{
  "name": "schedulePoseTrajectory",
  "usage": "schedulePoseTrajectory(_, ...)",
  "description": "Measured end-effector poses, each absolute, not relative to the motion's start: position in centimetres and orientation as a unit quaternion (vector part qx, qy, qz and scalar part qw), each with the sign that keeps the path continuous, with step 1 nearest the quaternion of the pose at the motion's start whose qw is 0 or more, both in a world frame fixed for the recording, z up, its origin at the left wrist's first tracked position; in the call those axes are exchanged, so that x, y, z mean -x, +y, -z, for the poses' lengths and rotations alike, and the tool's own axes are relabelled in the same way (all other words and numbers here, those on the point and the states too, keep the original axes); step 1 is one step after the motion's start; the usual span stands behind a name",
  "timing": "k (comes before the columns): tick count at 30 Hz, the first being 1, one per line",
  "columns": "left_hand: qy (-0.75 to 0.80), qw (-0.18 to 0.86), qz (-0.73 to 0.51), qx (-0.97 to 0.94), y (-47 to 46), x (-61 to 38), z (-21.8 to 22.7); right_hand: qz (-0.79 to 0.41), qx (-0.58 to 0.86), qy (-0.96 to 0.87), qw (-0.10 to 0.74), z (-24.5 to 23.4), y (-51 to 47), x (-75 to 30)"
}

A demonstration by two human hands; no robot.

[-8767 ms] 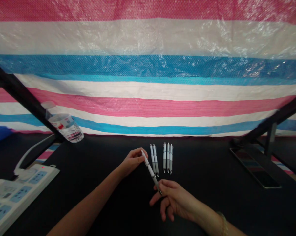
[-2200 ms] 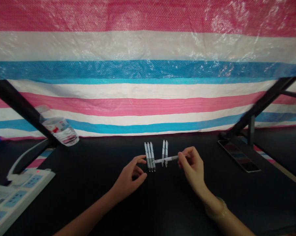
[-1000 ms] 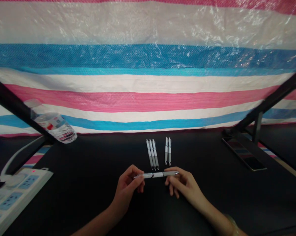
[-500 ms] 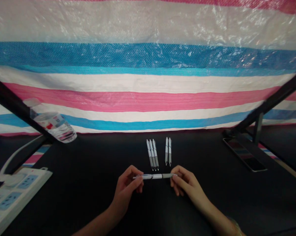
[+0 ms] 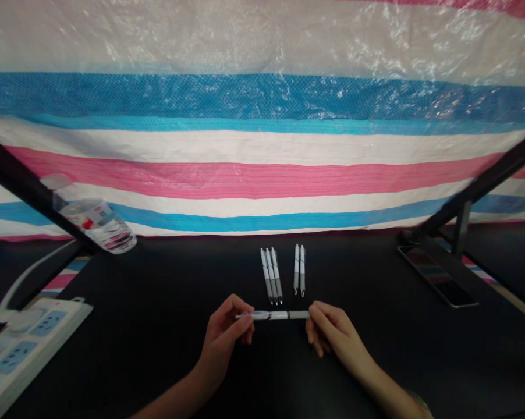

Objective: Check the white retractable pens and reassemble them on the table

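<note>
A white and grey pen lies crosswise between my two hands, just above the black table. My left hand is closed in a pinch on its clip end. At the grey grip end, my right hand pinches the tip between thumb and forefinger, which hides the point. Beyond the held pen, three matching pens rest side by side with their tips toward me. To their right lie two more pens, set the same way.
On the left are a white power strip with a plug in it and a tilted clear water bottle. A phone lies at right beside a black slanted bar. Striped plastic sheeting hangs behind the table.
My right hand has shifted slightly right and its fingers have turned around the pen's tip end. My left hand and the pens on the table look the same.
</note>
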State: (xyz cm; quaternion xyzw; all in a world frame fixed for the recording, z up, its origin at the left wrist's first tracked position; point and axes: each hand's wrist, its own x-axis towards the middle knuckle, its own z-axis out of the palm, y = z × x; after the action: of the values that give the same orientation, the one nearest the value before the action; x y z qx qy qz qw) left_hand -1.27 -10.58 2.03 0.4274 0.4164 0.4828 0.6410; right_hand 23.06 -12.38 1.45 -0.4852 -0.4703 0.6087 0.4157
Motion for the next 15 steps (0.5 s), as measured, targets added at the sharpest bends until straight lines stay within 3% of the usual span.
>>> schedulePoseTrajectory(15, 0.418, 0.635, -0.496, -0.421, -10.64, 1.36, -1.65, -0.647, 0.466, -0.41, 0.442, -1.01, -12.26, -23.13)
